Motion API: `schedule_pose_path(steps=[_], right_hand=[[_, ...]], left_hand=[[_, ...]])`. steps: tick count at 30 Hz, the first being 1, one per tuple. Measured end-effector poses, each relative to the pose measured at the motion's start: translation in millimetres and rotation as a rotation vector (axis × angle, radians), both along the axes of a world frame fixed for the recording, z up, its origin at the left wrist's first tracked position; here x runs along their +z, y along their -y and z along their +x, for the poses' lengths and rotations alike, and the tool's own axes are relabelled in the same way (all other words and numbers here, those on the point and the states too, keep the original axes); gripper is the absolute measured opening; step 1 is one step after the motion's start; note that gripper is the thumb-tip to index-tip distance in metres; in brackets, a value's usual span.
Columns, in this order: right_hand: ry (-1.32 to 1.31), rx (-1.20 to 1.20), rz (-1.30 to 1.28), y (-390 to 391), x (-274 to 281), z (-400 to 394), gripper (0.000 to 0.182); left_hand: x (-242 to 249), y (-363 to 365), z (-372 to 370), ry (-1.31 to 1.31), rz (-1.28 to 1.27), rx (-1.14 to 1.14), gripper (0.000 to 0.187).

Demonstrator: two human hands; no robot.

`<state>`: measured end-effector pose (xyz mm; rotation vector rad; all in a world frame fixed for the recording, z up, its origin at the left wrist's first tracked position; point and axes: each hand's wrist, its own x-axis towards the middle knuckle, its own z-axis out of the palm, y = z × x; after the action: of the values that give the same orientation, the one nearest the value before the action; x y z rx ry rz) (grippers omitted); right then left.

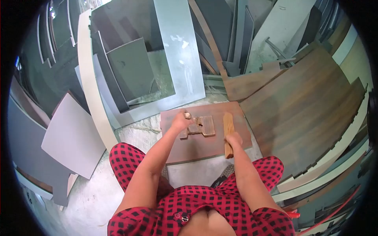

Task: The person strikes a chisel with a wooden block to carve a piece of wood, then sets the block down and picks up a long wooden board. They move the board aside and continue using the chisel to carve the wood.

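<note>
My left hand is closed around a small piece whose pale round end sticks out above the fingers; the rest of it is hidden. Just beside and below that hand, a notched wooden piece made of several flat parts lies on a brown board. A small dark mark or gap shows near its middle. My right hand is wrapped round the lower part of a long light-brown wooden bar, which points away from me at the board's right side.
A large wood-grain panel leans at the right. Beyond the brown board stands a pale blue-grey frame with dark panels behind it. A white sheet leans at the left. My checkered knees flank the board.
</note>
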<state>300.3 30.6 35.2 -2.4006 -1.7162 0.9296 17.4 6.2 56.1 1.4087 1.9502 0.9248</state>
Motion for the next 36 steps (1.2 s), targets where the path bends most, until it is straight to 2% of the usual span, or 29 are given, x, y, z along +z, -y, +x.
schedule_pose_path(steps=[1,2,3,5,9,11,15,17,18,20,24,27,29,32,36], right_hand=[[-0.013,-0.016,-0.025,2.7,-15.6,-0.7,0.044],[-0.026,-0.032,-0.051,4.9,-30.5,-1.8,0.042],[-0.034,-0.022,-0.045,6.2,-43.2,-2.2,0.042],[-0.016,-0.004,-0.148,6.7,-69.2,-4.6,0.039],[-0.047,-0.023,-0.104,-11.0,-117.7,-1.6,0.038],[0.062,0.123,-0.052,-24.0,-135.7,-3.5,0.018],[0.045,0.158,0.069,-4.4,-82.5,-27.1,0.024],[-0.004,0.340,-0.178,-10.4,-69.0,-40.1,0.036],[-0.003,0.343,-0.171,-11.7,-70.4,-45.1,0.036],[0.002,0.468,0.002,-11.1,-74.1,-55.5,0.045],[0.078,0.462,-0.001,-12.4,-61.5,-83.6,0.045],[0.064,0.482,0.088,-7.6,-59.6,-100.1,0.049],[-0.085,0.494,0.091,-11.2,-78.9,-107.9,0.050],[-0.008,0.522,0.122,8.1,-38.5,-130.4,0.051],[-0.029,0.523,-0.008,7.3,-40.0,-142.6,0.054]], left_hand=[[14.5,5.1,0.5,-0.140,-0.044,-0.055,0.057],[26.8,8.1,-1.4,-0.234,-0.086,-0.095,0.049],[24.4,5.6,-7.3,-0.243,-0.081,-0.083,0.049],[12.6,3.3,-23.8,-0.436,-0.074,-0.396,0.039],[46.6,24.1,-22.7,-0.502,-0.121,-0.420,0.032],[54.2,32.0,-19.0,-0.506,-0.091,-0.410,0.032],[50.7,32.6,-9.0,-0.571,-0.114,-0.330,0.032],[40.8,29.1,-7.8,-0.556,-0.090,-0.323,0.035],[39.4,27.4,-7.3,-0.542,-0.068,-0.325,0.037],[37.0,25.8,-8.5,-0.530,-0.070,-0.327,0.040],[52.1,28.1,-7.1,-0.515,-0.109,-0.297,0.043],[34.4,25.2,-7.6,-0.497,-0.053,-0.283,0.041],[22.0,21.4,-10.6,-0.458,-0.032,-0.303,0.041],[29.9,22.7,-13.3,-0.444,-0.001,-0.311,0.040],[49.7,27.3,-11.8,-0.436,-0.062,-0.334,0.040]])
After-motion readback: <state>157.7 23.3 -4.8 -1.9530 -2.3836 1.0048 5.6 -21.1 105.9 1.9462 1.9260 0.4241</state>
